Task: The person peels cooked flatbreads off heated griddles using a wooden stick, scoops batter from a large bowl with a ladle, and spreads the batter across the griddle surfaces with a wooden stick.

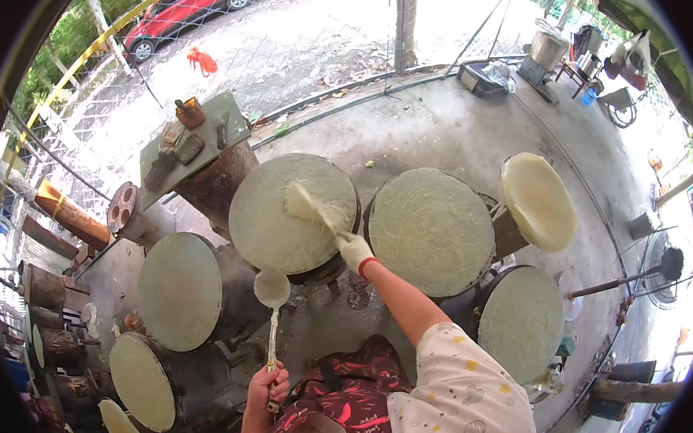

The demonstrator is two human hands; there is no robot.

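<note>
My left hand [269, 384] is closed around the handle of a long ladle. The pale ladle bowl [272, 289] is near the front rim of the griddle ahead of me. On my right hand [354, 252] is a white knit glove with a red cuff. It grips a flat, batter-coated spreader [311, 205], whose broad end lies on that round griddle [263, 223], over a thin pale-green layer of batter. Just right of the gloved hand, a second round griddle [432, 233] carries a similar pale, streaked layer.
More batter-covered griddles stand at left [180, 292], lower left [143, 382] and right [521, 325]. A pale round sheet [539, 202] stands tilted at upper right. A small table [204, 154] holds blocks and a container. Wire fencing [310, 30] runs ahead.
</note>
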